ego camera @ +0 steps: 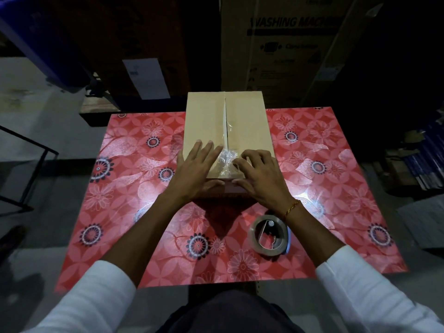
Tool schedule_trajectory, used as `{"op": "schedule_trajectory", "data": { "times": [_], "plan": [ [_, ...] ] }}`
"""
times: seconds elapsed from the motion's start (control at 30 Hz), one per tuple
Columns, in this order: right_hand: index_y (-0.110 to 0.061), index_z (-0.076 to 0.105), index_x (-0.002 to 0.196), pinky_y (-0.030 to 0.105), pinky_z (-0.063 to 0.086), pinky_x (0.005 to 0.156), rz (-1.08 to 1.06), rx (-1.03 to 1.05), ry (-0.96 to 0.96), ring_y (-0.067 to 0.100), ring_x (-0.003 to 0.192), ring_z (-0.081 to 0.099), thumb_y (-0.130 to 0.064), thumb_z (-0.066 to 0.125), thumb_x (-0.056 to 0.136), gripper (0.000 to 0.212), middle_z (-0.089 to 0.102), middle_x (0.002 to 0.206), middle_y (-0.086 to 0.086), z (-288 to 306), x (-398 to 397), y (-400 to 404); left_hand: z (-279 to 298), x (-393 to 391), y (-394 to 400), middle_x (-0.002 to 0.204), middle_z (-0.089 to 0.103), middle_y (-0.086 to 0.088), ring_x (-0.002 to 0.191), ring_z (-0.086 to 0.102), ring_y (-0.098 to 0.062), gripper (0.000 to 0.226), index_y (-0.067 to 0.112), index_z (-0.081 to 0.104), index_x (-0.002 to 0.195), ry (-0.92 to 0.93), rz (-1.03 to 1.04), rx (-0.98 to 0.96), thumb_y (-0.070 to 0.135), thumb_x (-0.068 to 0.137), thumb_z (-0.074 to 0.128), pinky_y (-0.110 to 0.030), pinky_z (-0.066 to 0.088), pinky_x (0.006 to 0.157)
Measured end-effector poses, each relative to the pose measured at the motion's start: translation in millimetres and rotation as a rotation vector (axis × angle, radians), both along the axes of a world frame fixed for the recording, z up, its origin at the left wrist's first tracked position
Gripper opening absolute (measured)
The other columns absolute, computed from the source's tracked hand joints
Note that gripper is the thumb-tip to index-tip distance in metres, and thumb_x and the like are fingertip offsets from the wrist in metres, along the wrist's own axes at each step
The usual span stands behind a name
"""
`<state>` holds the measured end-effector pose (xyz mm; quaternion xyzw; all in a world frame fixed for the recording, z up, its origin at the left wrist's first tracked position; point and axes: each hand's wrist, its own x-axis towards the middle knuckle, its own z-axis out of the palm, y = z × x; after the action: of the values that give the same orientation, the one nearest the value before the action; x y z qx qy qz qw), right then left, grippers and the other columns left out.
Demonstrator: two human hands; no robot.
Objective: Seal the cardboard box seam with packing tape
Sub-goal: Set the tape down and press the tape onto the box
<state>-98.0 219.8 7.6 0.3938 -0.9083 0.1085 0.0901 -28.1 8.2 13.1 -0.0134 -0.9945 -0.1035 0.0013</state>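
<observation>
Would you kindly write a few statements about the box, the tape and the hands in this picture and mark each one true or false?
1. Both hands rest on the near end of the cardboard box. True: the left hand lies flat and the right hand presses beside the seam.
2. The tape dispenser is held in the right hand. False: it sits on the red floral table, near the right forearm.
3. Clear tape lies crinkled over the seam at the near end. True.
4. The flaps meet tightly at the far end. False: a pale gap shows between them there.
5. The right wrist wears a gold bracelet. True.
</observation>
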Motion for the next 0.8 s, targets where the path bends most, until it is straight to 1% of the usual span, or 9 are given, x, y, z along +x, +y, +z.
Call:
{"op": "schedule_trajectory", "data": {
  "times": [0.1,0.2,0.27,0.37,0.43,0.53,0.6,0.73,0.8],
  "plan": [
    [-0.024,0.058,0.127,0.041,0.046,0.090,0.041,-0.013,-0.029,0.028,0.117,0.044,-0.044,0.062,0.088,0.044,0.053,0.130,0.000,-2.0,-3.9,2.6,1.0,1.1,-7.4,0.165,0.014,-0.005,0.153,0.004,-0.030,0.092,0.029,0.008,0.156,-0.004,-0.037,0.077,0.056,0.086,0.060,-0.071,0.010,0.112],
    [-0.022,0.057,0.130,0.041,0.046,0.091,0.042,-0.012,-0.032,0.029,0.119,0.043,-0.039,0.061,0.088,0.045,0.052,0.133,0.001,-1.7,-0.6,4.1,3.5,1.1,-9.2,0.165,0.013,-0.005,0.153,0.003,-0.030,0.092,0.031,0.006,0.156,-0.010,-0.047,0.120,0.048,0.086,0.065,-0.071,0.008,0.113],
    [-0.023,0.057,0.128,0.041,0.046,0.091,0.008,-0.018,-0.020,0.027,0.120,0.044,-0.046,0.060,0.088,0.047,0.052,0.132,0.000,0.2,4.7,2.0,5.1,1.5,-10.8,0.166,0.013,-0.005,0.153,0.002,-0.028,0.095,0.030,0.006,0.156,-0.018,-0.052,0.141,0.043,0.085,0.068,-0.070,0.008,0.114],
    [-0.024,0.060,0.120,0.038,0.043,0.088,-0.089,-0.026,-0.005,0.026,0.115,0.047,-0.068,0.057,0.082,0.059,0.055,0.125,0.000,1.3,13.5,-11.5,3.3,4.5,-16.5,0.166,0.013,0.000,0.153,0.001,-0.022,0.101,0.027,0.007,0.156,-0.027,-0.050,0.168,0.036,0.081,0.074,-0.067,0.009,0.116],
    [-0.024,0.061,0.117,0.038,0.043,0.087,-0.157,-0.038,0.000,0.027,0.113,0.048,-0.071,0.055,0.082,0.059,0.056,0.122,-0.001,-0.7,17.4,-20.6,-3.0,7.8,-19.5,0.166,0.010,0.000,0.153,0.001,-0.020,0.098,0.024,0.009,0.156,-0.003,-0.066,0.129,0.042,0.082,0.071,-0.066,0.015,0.116],
    [-0.024,0.060,0.118,0.038,0.043,0.087,-0.173,-0.041,0.019,0.027,0.113,0.048,-0.068,0.053,0.084,0.057,0.057,0.122,-0.001,-4.1,17.9,-21.6,-10.9,10.8,-15.3,0.166,0.009,-0.003,0.154,0.003,-0.022,0.090,0.019,0.012,0.157,0.049,-0.054,0.001,0.067,0.088,0.044,-0.061,0.023,0.115],
    [-0.023,0.061,0.119,0.038,0.043,0.085,-0.132,-0.026,0.044,0.027,0.111,0.049,-0.067,0.053,0.086,0.056,0.057,0.122,-0.001,-3.7,15.2,-19.3,-12.1,11.1,-10.7,0.166,0.008,-0.002,0.154,0.003,-0.019,0.090,0.017,0.013,0.157,0.049,-0.004,-0.029,0.073,0.089,0.034,-0.057,0.024,0.117],
    [-0.020,0.060,0.120,0.037,0.045,0.082,-0.017,-0.002,0.072,0.028,0.110,0.050,-0.060,0.056,0.087,0.052,0.058,0.122,0.000,-2.0,6.0,-14.6,-11.4,11.1,-9.1,0.166,0.009,-0.003,0.154,0.005,-0.020,0.090,0.014,0.014,0.156,0.054,0.009,-0.094,0.071,0.090,0.034,-0.054,0.026,0.117],
    [-0.019,0.060,0.124,0.038,0.048,0.083,0.041,0.006,0.070,0.028,0.110,0.049,-0.053,0.059,0.088,0.049,0.057,0.124,0.001,-2.9,0.6,-8.2,-11.0,11.4,-8.6,0.166,0.008,-0.005,0.153,0.006,-0.022,0.091,0.013,0.015,0.156,0.040,0.003,-0.140,0.065,0.088,0.046,-0.054,0.023,0.117]
  ]
}}
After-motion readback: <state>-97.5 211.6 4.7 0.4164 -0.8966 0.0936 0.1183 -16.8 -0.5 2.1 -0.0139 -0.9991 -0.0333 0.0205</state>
